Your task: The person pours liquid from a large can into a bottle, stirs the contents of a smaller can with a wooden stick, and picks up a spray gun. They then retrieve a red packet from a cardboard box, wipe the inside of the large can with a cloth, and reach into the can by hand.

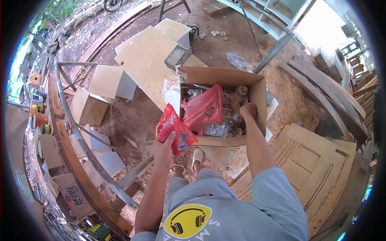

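My left hand (165, 149) is closed around a red printed plastic packet (175, 130), held up at the left front corner of an open cardboard box (221, 74). Inside the box lie a pink plastic bag (205, 107), clear plastic wrapping (217, 130) and a bottle-like item (241, 90) near the back right corner. My right hand (248, 111) reaches into the right side of the box, its fingers curled down beside the inner wall. What those fingers hold, if anything, is hidden.
Pale board pieces (146, 54) lie behind and left of the box. A carved wooden panel (299, 160) and curved planks (321, 92) are at the right. A metal pipe frame (86, 146) and a long wooden beam (66, 154) run along the left. Sandals (197, 158) show below the box.
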### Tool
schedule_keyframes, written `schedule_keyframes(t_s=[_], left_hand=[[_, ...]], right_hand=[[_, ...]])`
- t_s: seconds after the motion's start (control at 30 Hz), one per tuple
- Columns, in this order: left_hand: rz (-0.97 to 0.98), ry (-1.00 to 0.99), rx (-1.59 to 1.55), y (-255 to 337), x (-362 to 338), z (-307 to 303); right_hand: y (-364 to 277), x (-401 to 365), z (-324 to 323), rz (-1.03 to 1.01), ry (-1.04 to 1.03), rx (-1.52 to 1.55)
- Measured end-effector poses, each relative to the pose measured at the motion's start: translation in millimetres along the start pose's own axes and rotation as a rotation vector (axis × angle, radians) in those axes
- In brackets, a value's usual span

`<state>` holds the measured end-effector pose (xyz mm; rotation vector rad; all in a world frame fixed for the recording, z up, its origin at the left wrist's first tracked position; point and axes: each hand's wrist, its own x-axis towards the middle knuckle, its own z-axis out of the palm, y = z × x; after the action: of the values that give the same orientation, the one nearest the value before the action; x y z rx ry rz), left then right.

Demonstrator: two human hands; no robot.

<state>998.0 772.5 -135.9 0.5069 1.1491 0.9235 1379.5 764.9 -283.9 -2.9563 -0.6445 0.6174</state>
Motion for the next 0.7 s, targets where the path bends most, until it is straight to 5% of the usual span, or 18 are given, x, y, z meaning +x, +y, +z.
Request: schedule_keyframes(t_s=[0.13, 0.27, 0.4, 0.7], left_hand=[[-0.047, -0.124, 0.040, -12.7, 14.5, 22.0], [-0.168, -0.302, -0.034, -47.0, 25.2, 63.3], [-0.326, -0.443, -0.206, -58.2, 19.1, 99.0], [-0.169, -0.537, 0.034, -80.2, 0.0, 100.9]], right_hand=[[-12.9, -82.8, -94.2, -0.172, 0.119, -0.007], [4.6, -191.4, -114.2, -0.649, 0.530, 0.102], [10.7, -265.2, -101.2, -1.060, 0.457, 0.130], [51.8, -279.8, -78.7, -1.192, 0.356, 0.270]])
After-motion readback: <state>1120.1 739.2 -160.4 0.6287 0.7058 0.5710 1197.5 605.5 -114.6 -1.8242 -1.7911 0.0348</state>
